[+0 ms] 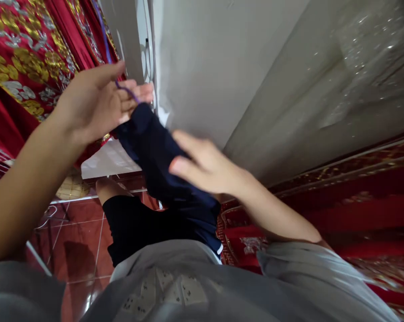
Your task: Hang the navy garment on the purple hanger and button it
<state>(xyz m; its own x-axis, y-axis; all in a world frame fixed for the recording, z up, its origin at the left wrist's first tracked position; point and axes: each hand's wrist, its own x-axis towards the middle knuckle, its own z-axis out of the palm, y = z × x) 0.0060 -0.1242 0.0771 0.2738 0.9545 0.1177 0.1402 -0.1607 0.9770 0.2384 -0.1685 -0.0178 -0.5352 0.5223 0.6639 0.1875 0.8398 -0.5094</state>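
Observation:
A dark navy cloth [155,152] lies bunched in a long shape, slanting up from my lap toward the left. My left hand [101,100] is palm up with its fingers stretched out and its thumb apart, against the upper end of the cloth. A purple cord [130,92] comes down from the top edge, crosses my left fingers and meets the end of the cloth. Over the right side of the cloth, my right hand [207,163] is slightly blurred, thumb and forefinger extended and spread. Its other fingers are hidden.
Red fabric with gold and silver decoration [31,58] hangs at the left. A pale grey panel [222,49] stands ahead, with shiny clear plastic [366,58] at the right. More red patterned cloth [372,214] lies at the lower right. Red tiles [83,241] cover the floor.

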